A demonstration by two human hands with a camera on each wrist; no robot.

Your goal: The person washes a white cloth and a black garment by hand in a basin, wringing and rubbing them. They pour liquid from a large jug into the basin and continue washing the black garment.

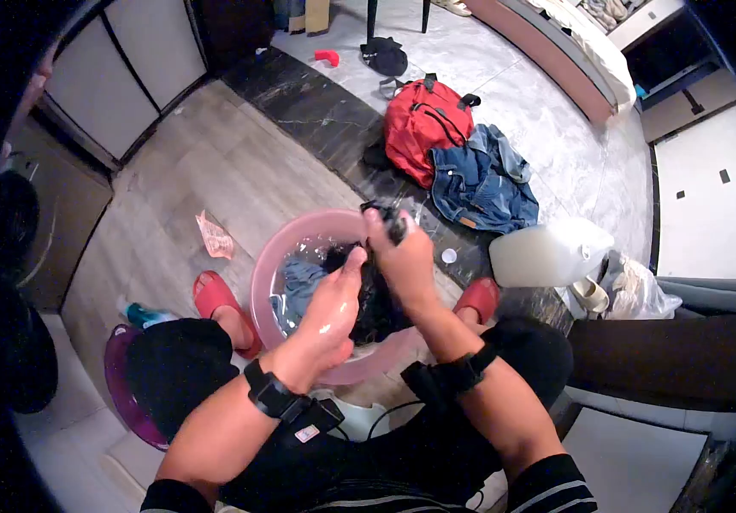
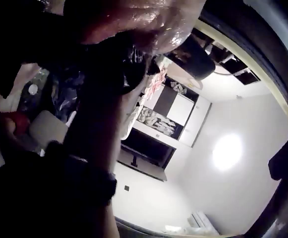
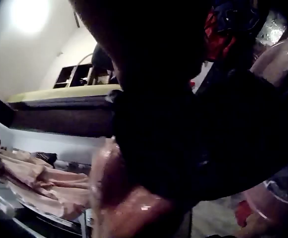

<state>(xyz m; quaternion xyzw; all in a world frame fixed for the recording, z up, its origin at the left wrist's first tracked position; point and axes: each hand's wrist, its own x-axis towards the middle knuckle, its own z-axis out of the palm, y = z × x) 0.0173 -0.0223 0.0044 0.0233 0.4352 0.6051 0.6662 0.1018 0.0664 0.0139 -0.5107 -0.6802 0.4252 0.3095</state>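
Over a pink basin [image 1: 263,282] my two wet hands hold a black wet cloth [image 1: 376,301]. My right hand [image 1: 404,261] grips a bunched part of it, which sticks out above the fingers near the far rim. My left hand [image 1: 331,312] is lower and nearer, thumb raised, with the cloth against its inner side; its fingers are mostly hidden. Dark folds hang between the hands into the basin. Blue-grey cloth [image 1: 301,286] lies in the water at the left. Wet skin of a hand [image 2: 149,22] shows above dark cloth in the left wrist view.
A red backpack [image 1: 426,126] and blue jeans [image 1: 483,184] lie beyond the basin. To the right stands a whitish jug [image 1: 547,254], with a small white cap [image 1: 449,256] nearby. Left are a crumpled packet [image 1: 215,237] and a purple basin [image 1: 120,389]. Red slippers [image 1: 214,295] flank the pink basin.
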